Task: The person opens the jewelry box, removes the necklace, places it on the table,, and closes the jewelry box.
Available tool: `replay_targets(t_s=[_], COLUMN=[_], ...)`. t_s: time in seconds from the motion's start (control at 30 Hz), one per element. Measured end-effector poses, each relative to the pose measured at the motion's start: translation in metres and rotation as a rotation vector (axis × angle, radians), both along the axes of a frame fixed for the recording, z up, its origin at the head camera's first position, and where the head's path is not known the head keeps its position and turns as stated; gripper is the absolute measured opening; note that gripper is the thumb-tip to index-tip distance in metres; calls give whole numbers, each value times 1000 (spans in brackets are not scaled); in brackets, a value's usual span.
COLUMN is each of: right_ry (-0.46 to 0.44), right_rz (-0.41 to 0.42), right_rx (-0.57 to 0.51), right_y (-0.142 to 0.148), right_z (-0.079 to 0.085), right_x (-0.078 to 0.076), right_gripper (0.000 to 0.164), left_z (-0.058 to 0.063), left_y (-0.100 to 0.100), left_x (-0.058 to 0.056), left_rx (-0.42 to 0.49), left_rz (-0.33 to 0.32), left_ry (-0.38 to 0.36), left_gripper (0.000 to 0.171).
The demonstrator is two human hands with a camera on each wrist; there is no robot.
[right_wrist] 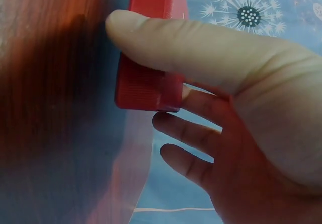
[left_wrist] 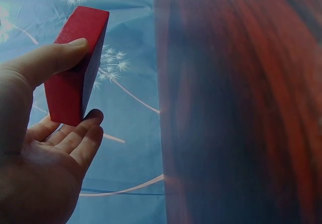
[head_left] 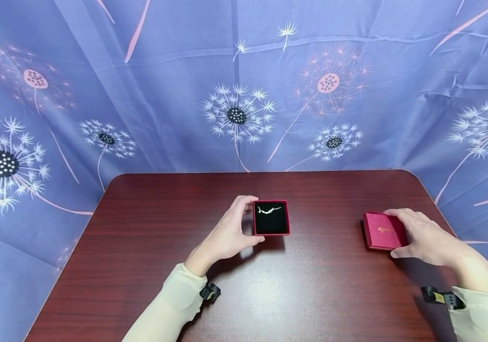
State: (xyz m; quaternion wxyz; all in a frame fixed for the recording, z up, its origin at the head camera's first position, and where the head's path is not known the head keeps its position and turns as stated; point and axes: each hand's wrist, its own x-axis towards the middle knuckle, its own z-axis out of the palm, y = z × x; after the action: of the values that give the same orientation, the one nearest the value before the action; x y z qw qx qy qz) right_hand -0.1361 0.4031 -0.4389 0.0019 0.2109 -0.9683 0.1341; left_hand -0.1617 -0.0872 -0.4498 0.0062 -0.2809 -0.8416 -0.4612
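Near the middle of the table, my left hand (head_left: 225, 235) grips a small square red jewelry box base (head_left: 288, 218) by its left side, thumb at the near edge and fingers at the far edge. Its black lining (head_left: 272, 224) faces up, with a thin silvery piece of jewelry (head_left: 268, 210) lying across the upper part. The left wrist view shows the red outer side of the base (left_wrist: 65, 98) under the thumb. At the right, my right hand (head_left: 429, 242) holds the red box lid (head_left: 381, 231), gold print upward, between thumb and fingers. Ribbed texture marks the lid's edge (right_wrist: 140, 88) in the right wrist view.
A dark reddish wooden table (head_left: 312, 294) with rounded far corners lies under both hands. Behind it and along its sides hangs a blue curtain (head_left: 175, 95) printed with dandelions. Black wrist cameras (head_left: 211, 293) are strapped over pale sleeves (head_left: 162, 308).
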Motion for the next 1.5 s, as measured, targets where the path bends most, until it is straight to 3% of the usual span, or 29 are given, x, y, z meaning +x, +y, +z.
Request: replay_targets(t_s=[0.23, 0.47, 0.7, 0.87, 1.03, 1.3, 1.5], right_ry=[-50, -30, -108, -98, -102, -183, -85], right_rz=[4, 20, 13, 14, 17, -8, 17], right_rx=[13, 11, 1, -3, -24, -49, -55], right_y=[6, 11, 12, 14, 13, 12, 7], right_z=[0, -5, -7, -9, -9, -8, -4], right_x=[0, 3, 4, 4, 3, 3, 4], right_gripper=[101, 99, 98, 99, 101, 112, 117], left_z=[1, 1, 1, 1, 1, -1, -1], left_y=[1, 1, 0, 1, 0, 0, 0], left_x=[0, 1, 2, 2, 2, 1, 1], left_rx=[1, -9, -7, -9, -2, 7, 4], left_rz=[-1, 2, 5, 7, 4, -4, -3], left_ry=[3, -5, -7, -14, -10, -7, -9], left_gripper=[90, 90, 91, 90, 90, 89, 89])
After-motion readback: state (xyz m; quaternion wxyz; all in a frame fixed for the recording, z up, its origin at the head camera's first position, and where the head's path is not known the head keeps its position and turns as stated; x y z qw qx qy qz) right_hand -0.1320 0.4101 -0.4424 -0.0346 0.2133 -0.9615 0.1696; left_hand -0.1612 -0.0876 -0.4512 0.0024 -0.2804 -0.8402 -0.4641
